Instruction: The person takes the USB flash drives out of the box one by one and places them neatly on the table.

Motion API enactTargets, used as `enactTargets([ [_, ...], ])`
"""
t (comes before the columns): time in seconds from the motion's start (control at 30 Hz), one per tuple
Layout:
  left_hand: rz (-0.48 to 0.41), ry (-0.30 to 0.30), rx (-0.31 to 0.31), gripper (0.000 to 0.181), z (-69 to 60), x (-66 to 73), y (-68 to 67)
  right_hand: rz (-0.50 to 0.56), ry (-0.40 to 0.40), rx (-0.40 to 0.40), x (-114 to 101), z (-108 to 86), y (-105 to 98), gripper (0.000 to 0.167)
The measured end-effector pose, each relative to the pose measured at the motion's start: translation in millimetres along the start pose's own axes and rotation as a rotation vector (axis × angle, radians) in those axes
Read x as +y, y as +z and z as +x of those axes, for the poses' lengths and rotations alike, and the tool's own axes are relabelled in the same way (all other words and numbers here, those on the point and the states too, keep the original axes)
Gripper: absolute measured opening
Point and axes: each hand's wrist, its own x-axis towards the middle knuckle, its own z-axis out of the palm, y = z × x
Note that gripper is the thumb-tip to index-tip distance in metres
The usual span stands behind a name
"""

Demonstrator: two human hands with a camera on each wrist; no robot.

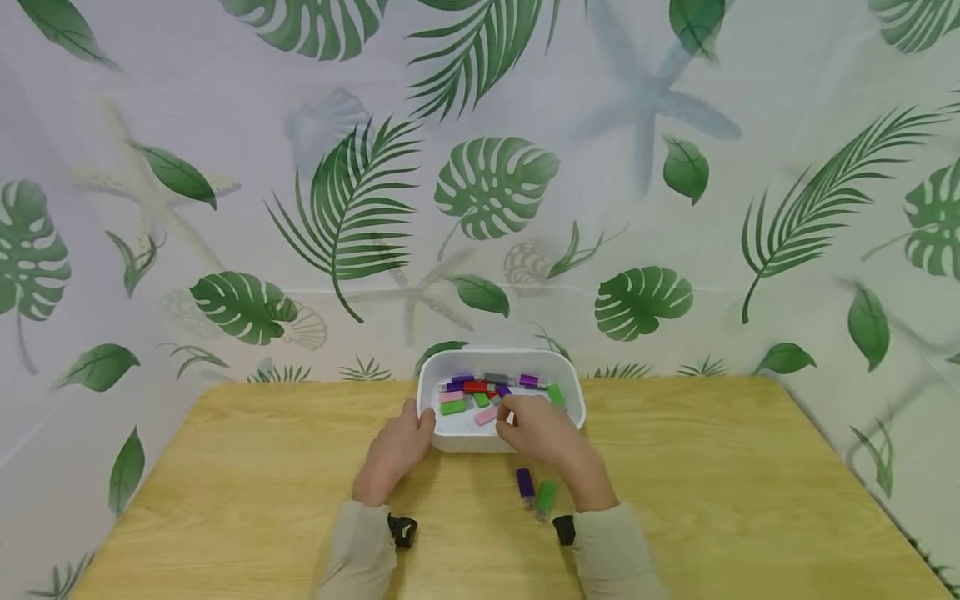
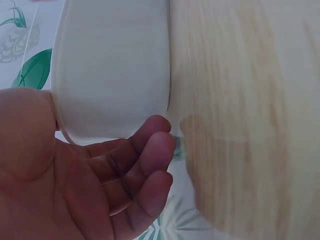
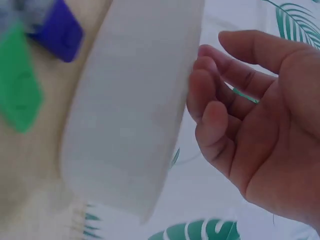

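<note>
A white plastic tub [image 1: 480, 444] holds several USB flash drives in purple, red, green, pink and grey. My left hand [image 1: 399, 446] grips the tub's left end, thumb at the rim and fingers against the outside, as the left wrist view shows. Over the tub's front right side is my right hand [image 1: 542, 427], its fingers loosely bent and the thumb apart from them in the right wrist view. No drive shows between those fingers. Nearest to its fingertips lies a pink flash drive [image 1: 486, 415]; a green flash drive [image 1: 556, 395] is just behind the hand.
On the wooden table [image 1: 262, 483], in front of the tub, lie a purple flash drive [image 1: 525, 487] and a green flash drive [image 1: 546, 500], side by side. A leaf-patterned cloth [image 1: 525, 275] hangs behind the table's far edge.
</note>
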Motion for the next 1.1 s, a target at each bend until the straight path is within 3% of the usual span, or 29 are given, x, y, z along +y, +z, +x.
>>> enactTargets([
  [0.13, 0.006, 0.001, 0.012, 0.047, 1.9, 0.1, 0.5, -0.077, 0.033, -0.025, -5, 29.2, -1, 0.030],
  [0.27, 0.005, -0.008, 0.014, 0.049, 1.6, -0.4, 1.6, -0.111, 0.088, -0.096, 3, 55.4, 14, 0.053],
  [0.4, 0.019, -0.003, 0.013, 0.047, -0.4, -1.0, 3.9, -0.163, 0.094, -0.116, 23, 69.1, 36, 0.048],
  [0.53, 0.038, 0.000, 0.011, 0.045, -2.4, -0.8, 4.9, -0.193, 0.078, -0.074, 34, 73.0, 47, 0.041],
  [1.1, 0.027, 0.010, 0.007, 0.045, -1.3, 0.8, 0.4, -0.235, 0.057, -0.037, 31, 77.2, 46, 0.032],
])
